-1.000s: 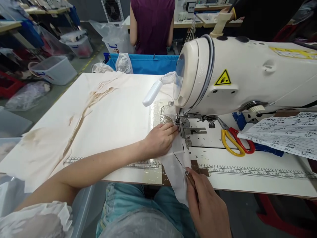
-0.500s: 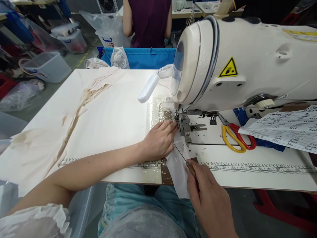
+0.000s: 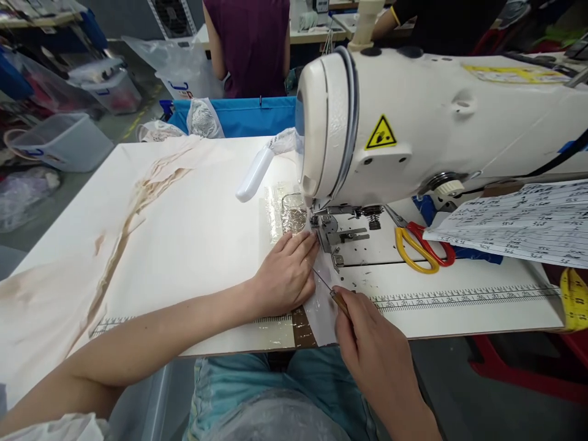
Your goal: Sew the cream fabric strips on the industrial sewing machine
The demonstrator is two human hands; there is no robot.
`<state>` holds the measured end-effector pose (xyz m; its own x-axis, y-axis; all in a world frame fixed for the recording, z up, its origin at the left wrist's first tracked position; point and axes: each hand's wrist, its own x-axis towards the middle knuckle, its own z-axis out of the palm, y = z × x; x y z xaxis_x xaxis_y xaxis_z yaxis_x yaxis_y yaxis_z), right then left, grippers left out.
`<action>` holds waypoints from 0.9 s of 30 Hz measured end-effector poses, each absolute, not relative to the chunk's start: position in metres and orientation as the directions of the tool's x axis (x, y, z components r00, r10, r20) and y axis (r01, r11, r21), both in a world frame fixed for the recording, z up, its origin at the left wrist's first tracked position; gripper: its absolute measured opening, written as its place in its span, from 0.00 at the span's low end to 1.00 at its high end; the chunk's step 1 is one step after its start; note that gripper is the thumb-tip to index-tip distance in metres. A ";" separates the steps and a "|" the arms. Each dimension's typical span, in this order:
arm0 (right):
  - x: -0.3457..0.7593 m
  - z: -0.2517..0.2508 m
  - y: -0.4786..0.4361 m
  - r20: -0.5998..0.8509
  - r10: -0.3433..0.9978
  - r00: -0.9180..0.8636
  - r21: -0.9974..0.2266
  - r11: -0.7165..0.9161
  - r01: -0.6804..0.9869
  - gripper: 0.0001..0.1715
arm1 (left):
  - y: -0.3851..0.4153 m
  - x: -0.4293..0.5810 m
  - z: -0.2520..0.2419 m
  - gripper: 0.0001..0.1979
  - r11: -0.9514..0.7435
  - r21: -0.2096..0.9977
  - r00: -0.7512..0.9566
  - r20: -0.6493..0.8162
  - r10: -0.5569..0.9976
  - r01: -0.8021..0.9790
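My left hand point(image 3: 289, 269) lies flat on a strip of thin white fabric point(image 3: 323, 309), its outstretched fingertips close to the presser foot point(image 3: 315, 220) of the white sewing machine point(image 3: 404, 122). The strip runs from under the foot to the table's front edge. Gripped in my right hand point(image 3: 374, 346) is an awl point(image 3: 339, 301) with a wooden handle and a thin metal shaft. Its tip points up and left, reaching the fabric beside my left fingers. Whether the tip presses into the cloth, I cannot tell.
Scissors point(image 3: 420, 248) with yellow and red handles lie right of the needle, beside handwritten paper point(image 3: 519, 220). Pale fabric pieces point(image 3: 119, 245) spread over the table's left side. A yellow measuring tape point(image 3: 574, 300) hangs at the right edge. A person point(image 3: 250, 49) is beyond the blue cloth bin point(image 3: 257, 119).
The view has swung to the right, so the machine and table appear further left. The strip's near end has drawn up toward the machine. Both hands keep their hold and pose.
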<state>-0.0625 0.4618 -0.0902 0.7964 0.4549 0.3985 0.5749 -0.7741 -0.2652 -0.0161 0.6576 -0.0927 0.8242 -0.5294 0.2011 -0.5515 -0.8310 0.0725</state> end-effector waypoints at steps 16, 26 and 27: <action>-0.042 -0.094 0.478 0.451 0.433 0.781 -0.270 -0.768 0.581 0.16 | 0.661 -0.006 -0.092 0.22 -0.846 0.063 0.832 0.234 -0.504 -0.530; -0.040 -0.099 0.483 0.222 0.322 0.920 -0.664 -0.642 0.385 0.15 | 0.673 0.011 -0.088 0.19 -0.858 -0.094 0.837 0.193 -0.512 -0.504; -0.042 -0.100 0.482 0.129 0.313 0.941 -0.745 -0.596 0.300 0.16 | 0.675 0.012 -0.087 0.19 -0.860 -0.128 0.836 0.202 -0.510 -0.494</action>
<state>-0.0422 0.4824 -0.0996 0.9409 0.3132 0.1286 0.3002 -0.5960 -0.7448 0.0117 0.6752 -0.0873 0.8360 -0.5103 0.2018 -0.4940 -0.8600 -0.1278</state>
